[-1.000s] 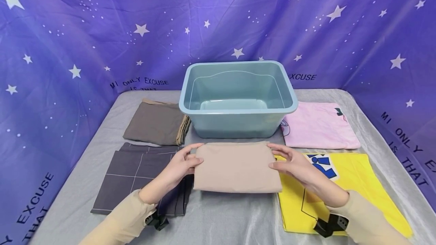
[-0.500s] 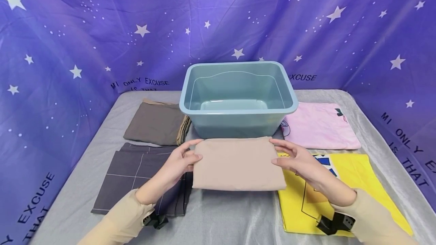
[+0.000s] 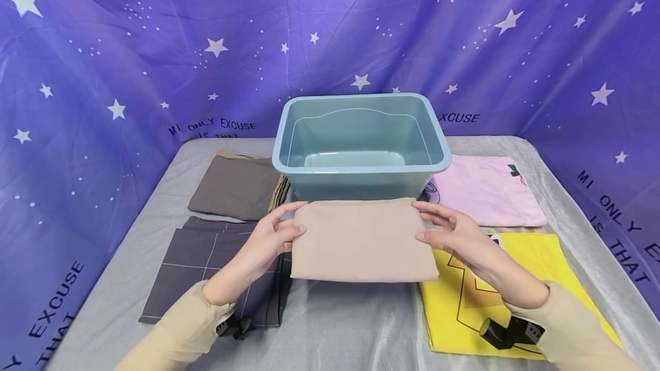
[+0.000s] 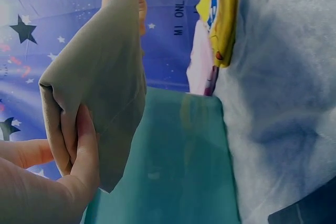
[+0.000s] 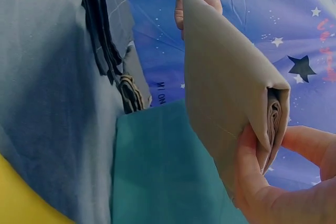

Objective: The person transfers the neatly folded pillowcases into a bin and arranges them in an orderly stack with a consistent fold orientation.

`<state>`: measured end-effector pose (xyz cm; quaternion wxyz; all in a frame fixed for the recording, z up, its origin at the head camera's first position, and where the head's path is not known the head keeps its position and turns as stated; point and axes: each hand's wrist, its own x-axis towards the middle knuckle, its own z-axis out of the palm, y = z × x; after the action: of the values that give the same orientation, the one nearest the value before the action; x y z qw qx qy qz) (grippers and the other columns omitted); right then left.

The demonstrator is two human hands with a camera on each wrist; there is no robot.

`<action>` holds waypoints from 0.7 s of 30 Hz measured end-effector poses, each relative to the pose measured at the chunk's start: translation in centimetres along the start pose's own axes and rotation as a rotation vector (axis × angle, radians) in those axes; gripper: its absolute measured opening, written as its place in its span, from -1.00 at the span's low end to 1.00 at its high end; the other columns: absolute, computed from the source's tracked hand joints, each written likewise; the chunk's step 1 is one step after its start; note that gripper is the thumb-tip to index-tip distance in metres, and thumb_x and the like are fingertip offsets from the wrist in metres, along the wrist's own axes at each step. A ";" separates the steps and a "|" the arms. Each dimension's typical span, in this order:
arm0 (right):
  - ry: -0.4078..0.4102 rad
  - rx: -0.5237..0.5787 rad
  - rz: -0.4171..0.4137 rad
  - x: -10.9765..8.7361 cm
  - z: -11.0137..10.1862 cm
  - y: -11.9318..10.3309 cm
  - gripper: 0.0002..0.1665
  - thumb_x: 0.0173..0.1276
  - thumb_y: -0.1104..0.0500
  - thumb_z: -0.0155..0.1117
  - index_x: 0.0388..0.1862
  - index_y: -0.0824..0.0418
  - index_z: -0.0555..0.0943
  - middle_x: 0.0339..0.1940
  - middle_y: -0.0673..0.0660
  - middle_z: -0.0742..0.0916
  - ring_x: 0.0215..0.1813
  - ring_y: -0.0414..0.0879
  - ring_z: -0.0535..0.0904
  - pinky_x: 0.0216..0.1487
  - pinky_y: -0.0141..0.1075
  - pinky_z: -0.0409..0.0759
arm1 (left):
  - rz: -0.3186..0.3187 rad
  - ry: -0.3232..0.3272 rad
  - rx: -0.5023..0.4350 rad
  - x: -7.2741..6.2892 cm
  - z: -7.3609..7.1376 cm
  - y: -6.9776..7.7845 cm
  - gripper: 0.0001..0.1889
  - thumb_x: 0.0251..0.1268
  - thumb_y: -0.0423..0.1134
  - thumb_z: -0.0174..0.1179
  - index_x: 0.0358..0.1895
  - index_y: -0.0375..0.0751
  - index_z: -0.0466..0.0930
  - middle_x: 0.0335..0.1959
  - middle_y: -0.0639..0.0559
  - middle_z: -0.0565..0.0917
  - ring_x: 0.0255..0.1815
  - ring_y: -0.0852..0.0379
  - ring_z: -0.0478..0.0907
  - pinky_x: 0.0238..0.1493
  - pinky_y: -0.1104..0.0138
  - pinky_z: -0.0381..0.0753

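A folded beige cloth point(image 3: 363, 242) is held up off the table, in front of the blue-green plastic tub point(image 3: 361, 182). My left hand point(image 3: 268, 242) pinches its left side between thumb and fingers, and my right hand point(image 3: 456, 236) pinches the right side in the same way. Both wrist views show the cloth's edge with several stacked layers; the folded beige cloth point(image 4: 100, 77) has fingers on both faces at the left, and the folded beige cloth point(image 5: 231, 82) likewise at the right. Inside the tub, only its bare bottom shows.
Left of the tub lies a folded brown-grey cloth point(image 3: 237, 185), with a dark checked cloth point(image 3: 191, 268) nearer. To the right are a folded pink cloth point(image 3: 484, 190) and a yellow printed cloth point(image 3: 541, 285). A grey cover point(image 3: 356, 331) lies over the table; a purple starry curtain point(image 3: 258, 27) hangs behind.
Both hands have lifted the beige cloth a little higher and toward the tub, now overlapping the tub's lower front in view. The right hand has moved slightly right. The other cloths stay put.
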<state>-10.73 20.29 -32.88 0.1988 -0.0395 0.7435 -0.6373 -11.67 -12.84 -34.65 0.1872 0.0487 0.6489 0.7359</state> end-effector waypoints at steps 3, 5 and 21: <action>0.023 -0.029 -0.002 -0.1 -0.1 -0.4 -0.21 0.13 0.20 0.25 0.32 0.22 0.16 0.29 0.32 0.24 -0.54 -0.30 0.38 -0.72 -0.47 0.22 | 0.014 -0.005 0.001 0.0 0.1 0.4 -0.46 0.17 -0.46 0.02 0.26 -0.27 0.16 -0.41 0.10 0.61 -0.50 0.23 0.51 -0.36 0.34 0.54; 0.031 -0.046 -0.013 -0.2 -0.2 -0.7 -0.22 0.13 0.19 0.24 0.32 0.21 0.17 0.28 0.32 0.26 -0.61 -0.28 0.30 -0.74 -0.43 0.16 | 0.021 -0.013 0.002 0.0 0.1 0.7 -0.46 0.17 -0.46 0.02 0.26 -0.27 0.15 -0.43 0.11 0.61 -0.52 0.24 0.50 -0.36 0.34 0.54; 0.025 -0.004 -0.066 -0.3 -0.8 -2.1 -0.27 0.20 0.22 0.19 0.33 0.23 0.16 0.25 0.27 0.27 -0.06 -0.26 0.51 -0.11 -0.42 0.50 | 0.075 -0.002 -0.023 0.1 0.6 2.4 -0.47 0.17 -0.48 0.00 0.25 -0.28 0.16 -0.47 0.11 0.58 -0.61 0.26 0.40 -0.46 0.41 0.49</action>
<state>-11.11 20.79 -30.67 0.1683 -0.0564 0.7456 -0.6423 -12.09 -12.42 -32.23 0.1605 0.0716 0.6381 0.7496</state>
